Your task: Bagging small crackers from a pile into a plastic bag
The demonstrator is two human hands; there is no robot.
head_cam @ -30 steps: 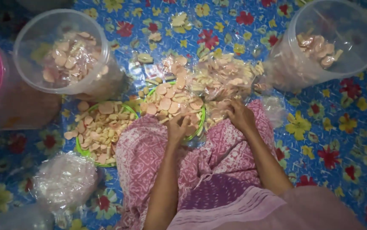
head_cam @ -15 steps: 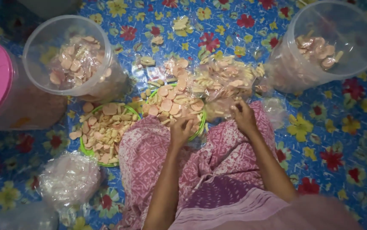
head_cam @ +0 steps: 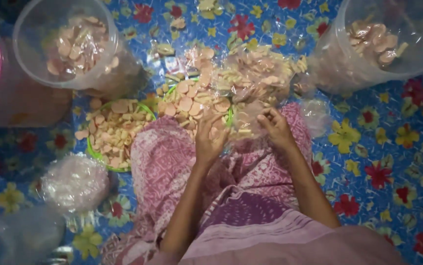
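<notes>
The clear bag (head_cam: 255, 81) of pale round and stick-shaped crackers lies crumpled and glossy at the far edge of the lap, over a green basket (head_cam: 192, 100). The right hand (head_cam: 276, 128) pinches its near edge with narrow fingers. The left hand (head_cam: 210, 137) rests on the basket's crackers, fingers loosely spread.

Two baskets (head_cam: 114, 135) of crackers between tubs (head_cam: 66, 46); bag (head_cam: 255, 78) beyond hands (head_cam: 210, 140).

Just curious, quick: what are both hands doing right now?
Left hand: fingers curled over the crackers, grip unclear.
Right hand: pinching the clear plastic bag.
</notes>
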